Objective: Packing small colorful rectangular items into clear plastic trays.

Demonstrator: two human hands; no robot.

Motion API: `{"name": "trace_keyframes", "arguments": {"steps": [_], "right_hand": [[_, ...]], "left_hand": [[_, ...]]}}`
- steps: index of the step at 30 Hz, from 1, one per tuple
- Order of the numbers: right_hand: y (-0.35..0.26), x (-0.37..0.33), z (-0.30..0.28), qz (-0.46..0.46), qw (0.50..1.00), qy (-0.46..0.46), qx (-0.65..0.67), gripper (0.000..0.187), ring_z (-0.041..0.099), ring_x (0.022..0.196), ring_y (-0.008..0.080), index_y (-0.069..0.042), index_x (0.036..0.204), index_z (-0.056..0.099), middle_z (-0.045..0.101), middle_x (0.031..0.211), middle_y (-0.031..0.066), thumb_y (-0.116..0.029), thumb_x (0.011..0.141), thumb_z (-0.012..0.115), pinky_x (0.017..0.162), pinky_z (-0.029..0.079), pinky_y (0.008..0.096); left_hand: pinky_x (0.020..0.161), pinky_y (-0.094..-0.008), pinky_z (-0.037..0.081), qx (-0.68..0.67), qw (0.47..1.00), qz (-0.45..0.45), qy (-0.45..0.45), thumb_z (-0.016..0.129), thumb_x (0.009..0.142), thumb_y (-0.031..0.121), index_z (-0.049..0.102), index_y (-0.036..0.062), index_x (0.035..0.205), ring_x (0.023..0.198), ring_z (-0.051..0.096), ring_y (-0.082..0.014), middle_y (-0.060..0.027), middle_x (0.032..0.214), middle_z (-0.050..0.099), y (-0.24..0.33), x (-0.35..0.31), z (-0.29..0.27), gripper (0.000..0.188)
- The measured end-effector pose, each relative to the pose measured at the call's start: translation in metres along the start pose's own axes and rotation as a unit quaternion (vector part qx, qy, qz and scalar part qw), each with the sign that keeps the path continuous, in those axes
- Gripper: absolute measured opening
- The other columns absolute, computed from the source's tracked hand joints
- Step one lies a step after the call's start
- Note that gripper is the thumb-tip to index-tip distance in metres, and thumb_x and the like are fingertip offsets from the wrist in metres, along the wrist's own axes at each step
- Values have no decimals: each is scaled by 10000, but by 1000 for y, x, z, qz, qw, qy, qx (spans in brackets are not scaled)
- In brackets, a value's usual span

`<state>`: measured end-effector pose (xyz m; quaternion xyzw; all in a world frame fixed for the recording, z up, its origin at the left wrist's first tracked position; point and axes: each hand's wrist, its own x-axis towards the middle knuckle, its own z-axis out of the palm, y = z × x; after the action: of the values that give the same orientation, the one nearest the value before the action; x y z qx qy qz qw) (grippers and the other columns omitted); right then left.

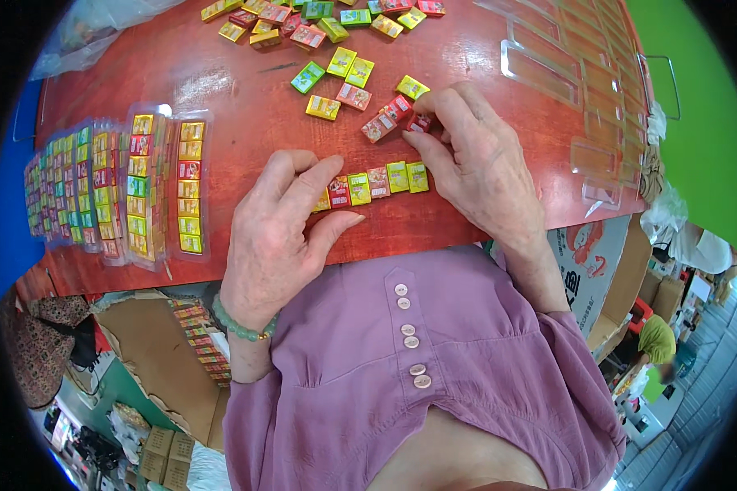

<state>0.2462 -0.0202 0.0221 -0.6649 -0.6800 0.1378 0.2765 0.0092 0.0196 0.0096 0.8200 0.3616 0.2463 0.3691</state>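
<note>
A short row of small candy-like boxes [379, 182], yellow, red and pink, lies on the red table in front of me. My left hand [282, 213] curls around the row's left end, index finger on the far side and thumb on the near side; the palm hides the end box. Beyond the row's right end, my right hand [475, 147] pinches a small dark red box [418, 123] between thumb and fingers. Touching or very near it are a pink box [378, 127] and a red box [398, 108], with a yellow box [413, 87] just beyond.
Loose boxes [354, 96] lie farther out, with a larger pile [319, 16] at the far edge. Filled clear trays [192, 188] stand at the left; empty clear trays [540, 74] lie at the right. Open cardboard cartons [151, 352] sit below the table edge. Another person [655, 340] is far right.
</note>
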Motion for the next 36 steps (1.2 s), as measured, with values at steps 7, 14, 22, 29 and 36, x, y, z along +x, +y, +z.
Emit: {"name": "trace_keyframes", "arguments": {"steps": [7, 14, 22, 29, 36], "right_hand": [[1, -11, -25, 1, 998, -65, 13, 312, 680, 876, 265, -47, 1217, 665, 638, 1012, 121, -29, 910, 719, 740, 561, 352], [0, -18, -26, -18, 996, -82, 6, 271, 677, 947, 312, -20, 1195, 671, 644, 1083, 139, -45, 927, 700, 817, 549, 381], [4, -24, -26, -23, 997, -75, 17, 265, 671, 967, 343, -15, 1191, 667, 640, 1097, 145, -55, 930, 689, 823, 545, 410], [9, -29, -30, -20, 994, -102, 36, 285, 664, 1002, 353, -19, 1194, 666, 636, 1110, 146, -42, 911, 692, 843, 545, 416], [6, -29, -26, -37, 990, -122, 55, 307, 661, 1031, 344, -13, 1205, 665, 622, 1144, 146, -13, 900, 695, 856, 555, 409]], "left_hand": [[563, -229, 455, -31, 999, -7, -2, 864, 726, -7, 678, 12, 1288, 730, 540, -88, -88, 1166, 624, -1, -1, -6, 592], [572, -217, 446, -78, 997, -16, 8, 851, 715, -36, 672, 11, 1303, 731, 519, -81, -72, 1178, 625, -6, -2, -6, 617], [706, -362, 565, -14, 999, 33, 7, 858, 715, 48, 669, 27, 1271, 849, 666, -261, -134, 1126, 640, -5, 2, -1, 588], [744, -386, 559, 65, 994, 81, 25, 870, 719, 141, 706, 46, 1218, 886, 674, -285, -127, 1071, 630, 1, 6, 7, 533], [717, -366, 547, 70, 996, 45, 22, 860, 731, 87, 730, 35, 1180, 863, 661, -262, -119, 1028, 617, 9, 5, 9, 470]]}}
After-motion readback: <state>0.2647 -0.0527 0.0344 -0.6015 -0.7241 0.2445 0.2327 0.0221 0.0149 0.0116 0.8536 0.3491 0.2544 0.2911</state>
